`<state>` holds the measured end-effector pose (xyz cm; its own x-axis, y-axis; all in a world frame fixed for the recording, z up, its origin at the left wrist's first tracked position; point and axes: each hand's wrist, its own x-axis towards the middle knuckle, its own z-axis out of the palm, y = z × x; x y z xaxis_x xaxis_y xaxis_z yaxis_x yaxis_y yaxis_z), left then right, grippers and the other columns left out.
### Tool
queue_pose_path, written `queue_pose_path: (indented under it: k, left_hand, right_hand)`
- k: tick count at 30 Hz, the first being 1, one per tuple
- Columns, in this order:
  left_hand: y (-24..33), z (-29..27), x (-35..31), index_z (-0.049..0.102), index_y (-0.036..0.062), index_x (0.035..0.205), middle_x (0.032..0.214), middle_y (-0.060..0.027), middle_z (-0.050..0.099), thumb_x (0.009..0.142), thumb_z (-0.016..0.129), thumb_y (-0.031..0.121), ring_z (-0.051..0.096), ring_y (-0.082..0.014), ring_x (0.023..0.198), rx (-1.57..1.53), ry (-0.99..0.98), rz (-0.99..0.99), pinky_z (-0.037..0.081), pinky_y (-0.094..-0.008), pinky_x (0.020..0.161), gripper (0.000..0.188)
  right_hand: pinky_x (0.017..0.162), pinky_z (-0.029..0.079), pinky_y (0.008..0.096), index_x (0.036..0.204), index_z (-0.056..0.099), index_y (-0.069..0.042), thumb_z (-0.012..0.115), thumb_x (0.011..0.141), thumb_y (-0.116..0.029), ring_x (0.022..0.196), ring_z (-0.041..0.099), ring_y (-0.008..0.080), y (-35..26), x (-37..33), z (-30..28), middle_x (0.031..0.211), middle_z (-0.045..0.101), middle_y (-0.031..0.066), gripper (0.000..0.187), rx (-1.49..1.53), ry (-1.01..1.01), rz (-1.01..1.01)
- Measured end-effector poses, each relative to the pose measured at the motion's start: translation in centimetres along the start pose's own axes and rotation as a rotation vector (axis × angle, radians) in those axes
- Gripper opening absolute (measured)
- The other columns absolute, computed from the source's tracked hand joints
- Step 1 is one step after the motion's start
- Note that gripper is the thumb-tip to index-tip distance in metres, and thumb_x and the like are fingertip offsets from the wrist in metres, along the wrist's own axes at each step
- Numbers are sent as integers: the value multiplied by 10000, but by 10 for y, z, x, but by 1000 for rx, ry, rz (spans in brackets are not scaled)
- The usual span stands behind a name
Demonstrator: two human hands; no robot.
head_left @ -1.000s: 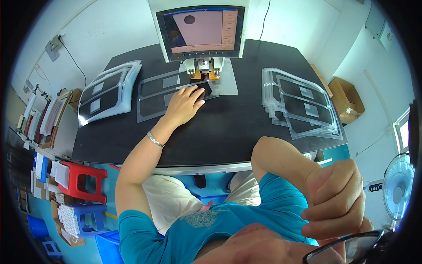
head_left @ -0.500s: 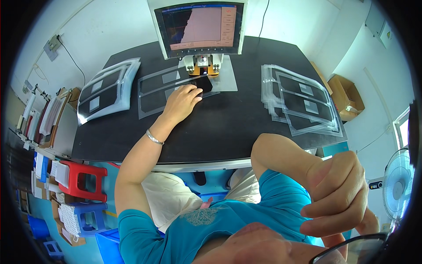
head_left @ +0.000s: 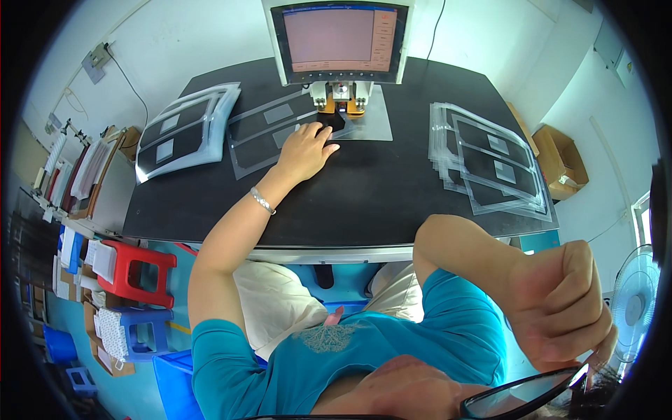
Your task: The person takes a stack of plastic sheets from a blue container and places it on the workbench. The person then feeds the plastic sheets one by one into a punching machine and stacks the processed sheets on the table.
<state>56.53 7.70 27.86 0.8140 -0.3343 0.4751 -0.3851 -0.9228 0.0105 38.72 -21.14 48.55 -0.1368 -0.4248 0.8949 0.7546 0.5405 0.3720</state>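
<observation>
My left hand (head_left: 306,152) lies over a clear plastic frame sheet (head_left: 245,152) left of the table's centre. Its fingers are spread, with the thumb apart, and the fingertips touch or lie close to a small black block (head_left: 332,124). That block sits under the orange-tipped head (head_left: 341,105) of a machine with a monitor (head_left: 340,38). Part of the sheet is hidden beneath my hand. My right hand (head_left: 565,308) is raised at the lower right, beside the glasses (head_left: 521,393), with its fingers curled into a fist and nothing seen in it.
A thick stack of clear frame sheets (head_left: 185,133) lies on the left of the black table (head_left: 336,203). Another, loosely fanned stack (head_left: 490,161) is on the right. A cardboard box (head_left: 562,161) stands past the right edge; a fan (head_left: 633,304) is nearby. Red (head_left: 143,273) and blue stools (head_left: 143,330) stand left.
My left hand's fingers have spread, and it has shifted with the sheet and block. The monitor's dark area is now plain pinkish grey. My right fist has turned slightly. The whole view has shifted a little.
</observation>
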Motion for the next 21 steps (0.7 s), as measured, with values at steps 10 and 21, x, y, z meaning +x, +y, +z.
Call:
queue_pose_path:
  k: [10,21]
  left_hand:
    - [-3,3,22,590,26,1306,1217,-150,593,989,535,458,579,-322,1117,43,-121,-69,493,-422,947,538]
    - [-9,10,22,610,16,1284,1250,-152,593,988,540,453,569,-310,1148,63,9,-69,474,-413,982,532]
  right_hand:
    - [415,284,262,936,671,-14,494,970,-270,442,439,95,32,10,-48,626,576,64,313,-411,-174,280]
    - [455,354,206,881,670,-20,649,960,-189,486,481,62,135,-136,-147,637,604,34,187,-943,189,1044]
